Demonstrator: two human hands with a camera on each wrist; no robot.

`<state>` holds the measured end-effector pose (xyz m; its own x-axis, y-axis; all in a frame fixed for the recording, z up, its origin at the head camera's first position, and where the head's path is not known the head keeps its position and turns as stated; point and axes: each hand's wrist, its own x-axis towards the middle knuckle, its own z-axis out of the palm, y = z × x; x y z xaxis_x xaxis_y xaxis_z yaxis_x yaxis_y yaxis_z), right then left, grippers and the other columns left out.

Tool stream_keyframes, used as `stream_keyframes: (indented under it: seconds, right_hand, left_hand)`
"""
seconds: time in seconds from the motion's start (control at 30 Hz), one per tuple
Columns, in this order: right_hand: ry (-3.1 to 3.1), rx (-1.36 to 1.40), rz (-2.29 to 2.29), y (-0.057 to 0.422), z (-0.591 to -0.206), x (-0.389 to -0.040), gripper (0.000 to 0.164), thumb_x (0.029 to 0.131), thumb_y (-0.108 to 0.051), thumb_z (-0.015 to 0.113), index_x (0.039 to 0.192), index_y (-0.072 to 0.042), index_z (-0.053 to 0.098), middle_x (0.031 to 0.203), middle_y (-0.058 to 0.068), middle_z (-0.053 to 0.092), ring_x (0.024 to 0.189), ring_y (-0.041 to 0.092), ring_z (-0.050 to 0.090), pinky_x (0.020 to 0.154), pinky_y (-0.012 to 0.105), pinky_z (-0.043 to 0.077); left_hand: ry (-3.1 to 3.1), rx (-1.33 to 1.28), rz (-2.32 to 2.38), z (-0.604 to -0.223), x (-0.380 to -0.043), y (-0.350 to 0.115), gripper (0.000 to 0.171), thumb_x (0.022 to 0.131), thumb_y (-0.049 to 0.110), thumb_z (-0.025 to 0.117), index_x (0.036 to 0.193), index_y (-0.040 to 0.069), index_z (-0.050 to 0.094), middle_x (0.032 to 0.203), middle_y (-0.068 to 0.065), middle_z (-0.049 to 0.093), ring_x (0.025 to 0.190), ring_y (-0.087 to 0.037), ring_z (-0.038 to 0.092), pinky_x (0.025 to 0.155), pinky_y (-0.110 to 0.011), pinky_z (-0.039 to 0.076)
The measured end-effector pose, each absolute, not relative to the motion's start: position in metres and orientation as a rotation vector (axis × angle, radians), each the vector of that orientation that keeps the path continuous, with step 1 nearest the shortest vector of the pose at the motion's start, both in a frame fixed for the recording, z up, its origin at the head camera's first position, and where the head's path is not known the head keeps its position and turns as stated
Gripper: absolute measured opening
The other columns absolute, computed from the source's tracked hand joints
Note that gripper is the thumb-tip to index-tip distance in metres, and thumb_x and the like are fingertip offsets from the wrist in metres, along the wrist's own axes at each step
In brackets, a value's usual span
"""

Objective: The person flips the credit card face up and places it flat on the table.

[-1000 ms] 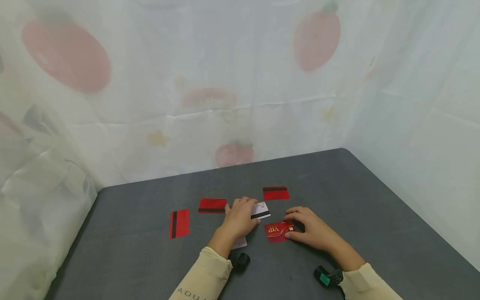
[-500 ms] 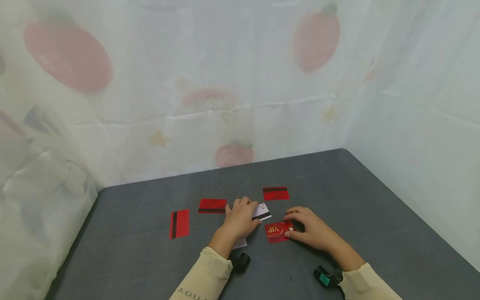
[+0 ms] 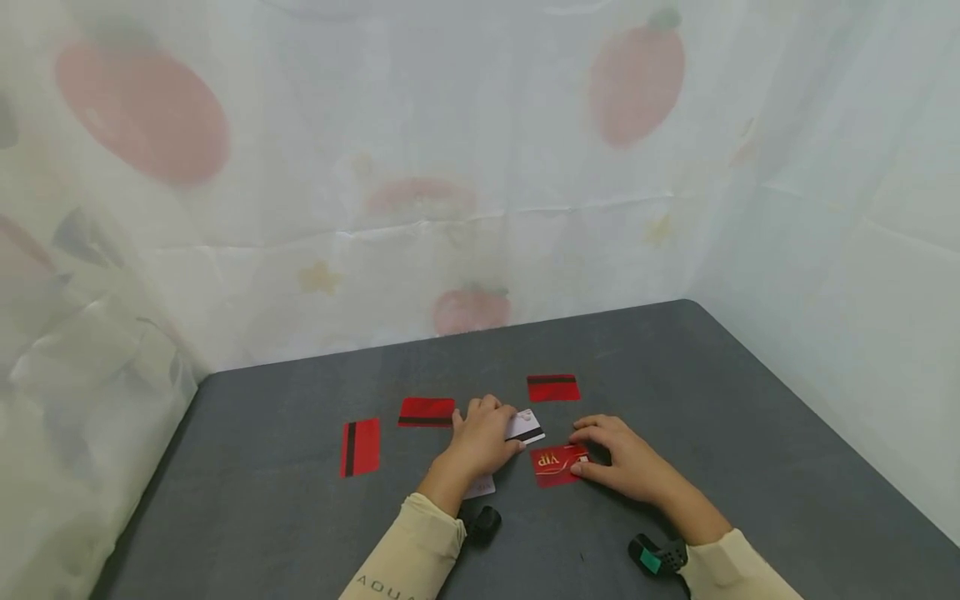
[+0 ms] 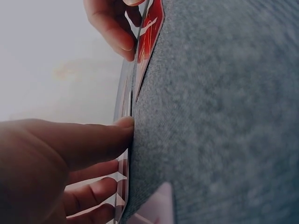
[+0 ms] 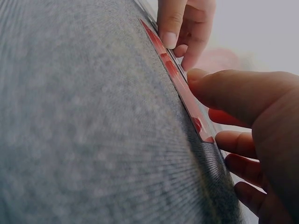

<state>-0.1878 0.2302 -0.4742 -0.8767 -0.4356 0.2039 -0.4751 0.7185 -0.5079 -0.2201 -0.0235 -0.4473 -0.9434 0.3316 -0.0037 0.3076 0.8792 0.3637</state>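
My left hand (image 3: 477,442) holds a white card with a black stripe (image 3: 527,425) against the table, thumb along its near edge and fingers toward its far side. Part of that card is hidden under the hand. Just to its right, my right hand (image 3: 620,458) holds a red VIP card (image 3: 553,467) at its right end, with the thumb over the face and the forefinger near the upper edge. The left wrist view shows the left thumb (image 4: 105,142) low at the white card's edge. Beneath the left wrist, a pale card (image 3: 482,487) is partly covered.
Three red cards with black stripes lie face down: an upright one (image 3: 361,448) at far left, a sideways one (image 3: 426,412) beside the left hand, another (image 3: 553,387) farther back. The dark grey table (image 3: 270,517) meets a pale printed curtain (image 3: 420,125) behind.
The white card has turned slightly and its right end has shifted a little toward me and to the right. Both hands stay nearly in place.
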Motion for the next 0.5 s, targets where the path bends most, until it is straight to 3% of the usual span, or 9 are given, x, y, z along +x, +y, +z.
stream_keyframes:
  seconds: [0.5]
  right_hand:
    - [-2.8,0.74,0.896,0.244,-0.479,-0.182,0.036,0.089,-0.045,0.07,0.118,-0.023,0.068,0.131,0.0,0.06,0.124,0.027,0.053,0.099,0.055,0.045]
  left_hand:
    - [2.959,0.548,0.608,-0.451,-0.222,-0.011,0.047,0.085,0.036,0.076,0.128,0.019,0.064,0.123,-0.004,0.055,0.129,-0.031,0.042,0.109,-0.071,0.019]
